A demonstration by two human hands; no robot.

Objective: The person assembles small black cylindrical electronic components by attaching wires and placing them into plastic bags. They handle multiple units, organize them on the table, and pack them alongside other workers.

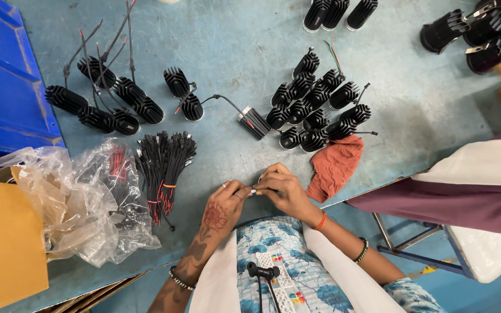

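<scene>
My left hand (222,204) and my right hand (280,188) meet at the near edge of the blue-grey table (233,46). Their fingertips pinch a small part between them, too small to identify. A bundle of black and red wires (162,168) tied with a band lies just left of my left hand. A rust-coloured cloth (334,165) lies right of my right hand. Beyond my hands sits a cluster of black finned heat sinks (317,107) and a small black box with a cable (254,122).
More black heat sinks with wires (108,101) lie at the left. Crumpled clear plastic bags (82,197) and a cardboard box (4,243) sit at the near left, a blue bin (4,75) at the far left. Another person's sleeve (465,185) reaches in from the right.
</scene>
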